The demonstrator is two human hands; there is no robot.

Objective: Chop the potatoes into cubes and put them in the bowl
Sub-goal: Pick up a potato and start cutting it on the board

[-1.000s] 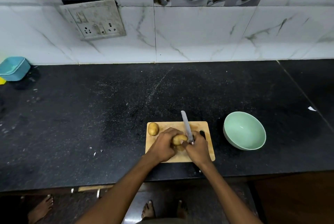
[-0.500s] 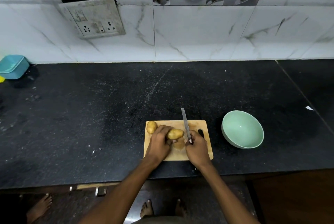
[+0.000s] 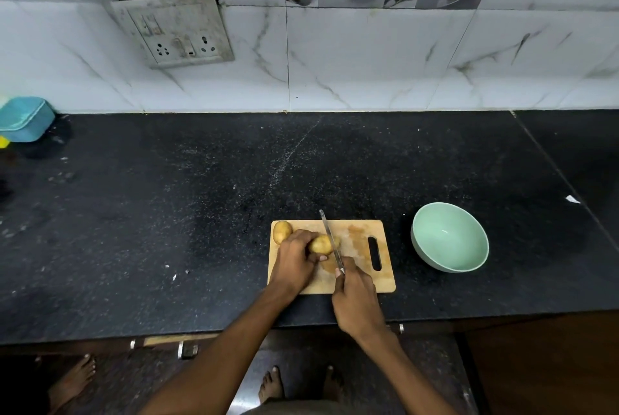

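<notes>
Potatoes sit on a wooden cutting board (image 3: 358,247) at the near edge of the black bench (image 3: 201,197). One whole potato (image 3: 282,231) lies at the board's far left corner. The other potato (image 3: 321,244) is held near the board's middle by the left hand (image 3: 294,262), whose fingers (image 3: 303,237) curl over it with the thumb under its near side. The right hand (image 3: 355,297) grips the handle of a knife (image 3: 330,240), fingers wrapped tight round it; the blade points away from the person and rests against the right side of the held potato. A pale green bowl (image 3: 449,242) stands on the bench to the right of the board, apart from it. A blue container (image 3: 25,118) sits at the far left by the tiled wall (image 3: 368,56).
</notes>
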